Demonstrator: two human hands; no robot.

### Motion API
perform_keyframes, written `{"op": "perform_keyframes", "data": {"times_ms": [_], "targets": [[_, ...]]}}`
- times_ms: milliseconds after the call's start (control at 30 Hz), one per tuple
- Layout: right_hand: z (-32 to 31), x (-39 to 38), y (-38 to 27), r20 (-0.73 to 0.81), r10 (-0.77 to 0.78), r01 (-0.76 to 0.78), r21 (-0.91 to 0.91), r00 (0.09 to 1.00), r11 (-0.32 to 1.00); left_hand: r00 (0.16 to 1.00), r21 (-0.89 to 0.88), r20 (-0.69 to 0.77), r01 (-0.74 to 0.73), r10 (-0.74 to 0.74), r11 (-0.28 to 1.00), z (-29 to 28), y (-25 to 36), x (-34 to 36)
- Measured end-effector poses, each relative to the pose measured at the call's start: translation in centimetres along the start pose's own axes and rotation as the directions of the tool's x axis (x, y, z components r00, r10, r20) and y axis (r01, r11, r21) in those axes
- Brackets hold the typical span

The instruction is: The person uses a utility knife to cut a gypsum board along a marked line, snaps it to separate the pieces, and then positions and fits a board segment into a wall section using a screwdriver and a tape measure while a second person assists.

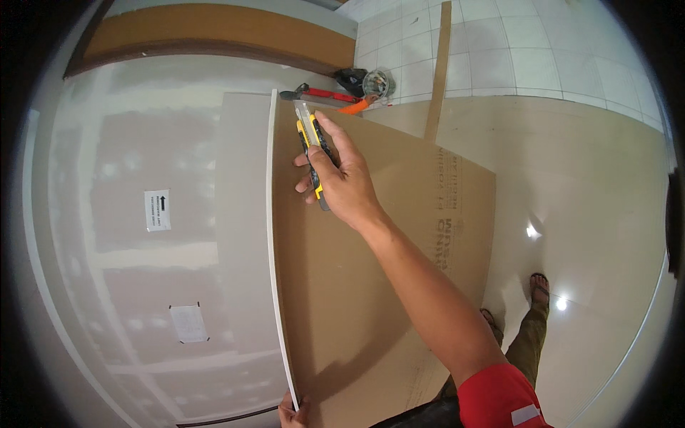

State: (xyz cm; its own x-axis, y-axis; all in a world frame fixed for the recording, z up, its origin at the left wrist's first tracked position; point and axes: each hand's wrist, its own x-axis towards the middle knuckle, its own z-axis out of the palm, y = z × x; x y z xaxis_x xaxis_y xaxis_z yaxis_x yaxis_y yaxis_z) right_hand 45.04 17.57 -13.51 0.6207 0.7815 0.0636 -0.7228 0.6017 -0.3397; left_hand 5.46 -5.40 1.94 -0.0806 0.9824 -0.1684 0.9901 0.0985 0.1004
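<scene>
A yellow and black utility knife is gripped in my right hand, its silver blade end pointing away from me. The knife is held over the upper left part of a large plasterboard sheet, close to the sheet's long white edge. The sheet stands beside the wall, its brown paper face toward me with dark printing on it. Down at the lower edge of the view, my left hand is closed around the near end of that white edge. Only some of its fingers show.
A patched wall with two taped papers runs along the left. Beyond the sheet lie a red tool, an orange-handled tool, a black bag and a bucket. A brown strip crosses the tiled floor. My sandalled feet are at right.
</scene>
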Motion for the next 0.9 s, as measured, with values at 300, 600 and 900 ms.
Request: {"op": "perform_keyframes", "data": {"times_ms": [300,600,900], "targets": [[0.2,1.2,0.3,-0.003,0.072,-0.071,0.055,0.997,0.996,0.998,-0.149,0.041,-0.043,0.049,0.988,0.9,-0.1,0.3],[0.0,1.4,0.2,0.008,0.087,-0.087,0.036,0.996,0.996,0.994,-0.182,-0.027,-0.113,0.110,0.977,2.1,-0.1,0.9],[0.0,1.4,0.0,0.022,0.075,-0.075,-0.005,0.997,0.997,0.998,-0.136,0.032,-0.044,0.049,0.990,1.7,0.3,0.7]]}}
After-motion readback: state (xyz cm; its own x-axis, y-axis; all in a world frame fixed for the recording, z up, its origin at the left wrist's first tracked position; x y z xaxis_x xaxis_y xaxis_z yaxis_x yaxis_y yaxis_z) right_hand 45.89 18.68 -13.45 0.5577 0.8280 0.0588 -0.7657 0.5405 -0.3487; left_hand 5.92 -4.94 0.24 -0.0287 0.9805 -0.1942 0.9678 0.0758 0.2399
